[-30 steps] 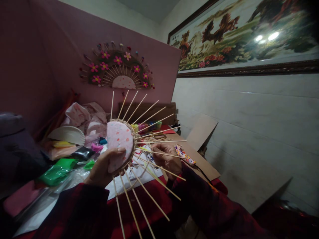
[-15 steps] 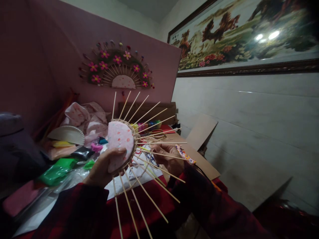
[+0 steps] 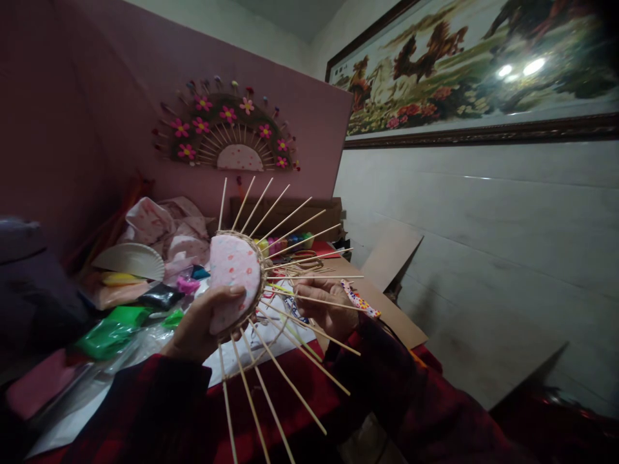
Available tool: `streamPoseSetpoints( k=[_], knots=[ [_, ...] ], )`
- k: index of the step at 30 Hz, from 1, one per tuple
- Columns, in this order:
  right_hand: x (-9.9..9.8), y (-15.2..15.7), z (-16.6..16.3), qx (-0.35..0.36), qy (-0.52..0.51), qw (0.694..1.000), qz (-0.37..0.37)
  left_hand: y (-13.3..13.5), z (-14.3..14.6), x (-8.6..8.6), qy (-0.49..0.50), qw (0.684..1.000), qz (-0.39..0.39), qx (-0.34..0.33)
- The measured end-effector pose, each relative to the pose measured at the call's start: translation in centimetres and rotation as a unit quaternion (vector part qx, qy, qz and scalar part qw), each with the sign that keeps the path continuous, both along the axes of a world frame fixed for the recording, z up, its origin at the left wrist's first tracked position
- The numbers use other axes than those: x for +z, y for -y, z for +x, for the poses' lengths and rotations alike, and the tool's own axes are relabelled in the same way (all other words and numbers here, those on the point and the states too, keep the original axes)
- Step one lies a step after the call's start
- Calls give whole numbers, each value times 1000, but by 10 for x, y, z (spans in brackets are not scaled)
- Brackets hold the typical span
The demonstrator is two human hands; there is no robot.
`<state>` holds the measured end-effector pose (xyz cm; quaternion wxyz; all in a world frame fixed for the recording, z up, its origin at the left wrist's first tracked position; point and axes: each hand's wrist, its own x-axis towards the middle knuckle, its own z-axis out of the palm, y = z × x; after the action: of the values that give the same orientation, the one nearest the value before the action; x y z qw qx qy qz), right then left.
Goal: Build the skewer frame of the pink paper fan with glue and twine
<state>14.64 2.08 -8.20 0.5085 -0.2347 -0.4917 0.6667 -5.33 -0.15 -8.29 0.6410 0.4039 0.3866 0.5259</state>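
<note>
My left hand [image 3: 198,325] grips a half-round fan base [image 3: 235,267] covered in pale pink dotted fabric, thumb on its front and fingers behind. Thin wooden sticks [image 3: 294,241] radiate from its curved edge, and brown twine [image 3: 262,264] is wound along that edge among them. Behind the right-hand sticks, my right hand [image 3: 329,306] is closed in a pinch. A slack loop of the twine hangs below the base and seems to run up to these fingertips, though sticks partly cover them.
A finished-looking fan with pink flowers [image 3: 227,116] is on the pink board behind. Bagged coloured clay [image 3: 113,332], a paper plate [image 3: 130,259] and crumpled dotted fabric [image 3: 169,225] lie left. Scissors [image 3: 304,260] and cardboard [image 3: 394,316] are on the right, beside the tiled wall.
Almost nothing differs. Both hands and the fan base keep the same pose, with only a very slight shift in the view.
</note>
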Motion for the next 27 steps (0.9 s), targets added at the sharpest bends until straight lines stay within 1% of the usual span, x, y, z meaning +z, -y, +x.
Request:
streamPoseSetpoints(
  k=[7, 11, 18, 22, 24, 27],
  knots=[
    [-3, -2, 0, 16, -4, 1000, -8, -1, 0, 0, 8, 1000, 10, -6],
    [-9, -6, -1, 14, -2, 1000, 1, -1, 2, 0, 14, 1000, 19, 7],
    [-18, -11, -4, -19, -13, 999, 39, 0, 2, -1, 39, 998, 20, 40],
    [-24, -16, -8, -55, -37, 997, 37, -3, 4, -1, 66, 996, -2, 65],
    [-32, -24, -10, -100, -48, 993, 30, -5, 7, -1, 92, 992, -4, 84],
    [-51, -39, -10, -192, -33, 981, 12, -8, 11, -1, 139, 982, 27, 126]
  ],
)
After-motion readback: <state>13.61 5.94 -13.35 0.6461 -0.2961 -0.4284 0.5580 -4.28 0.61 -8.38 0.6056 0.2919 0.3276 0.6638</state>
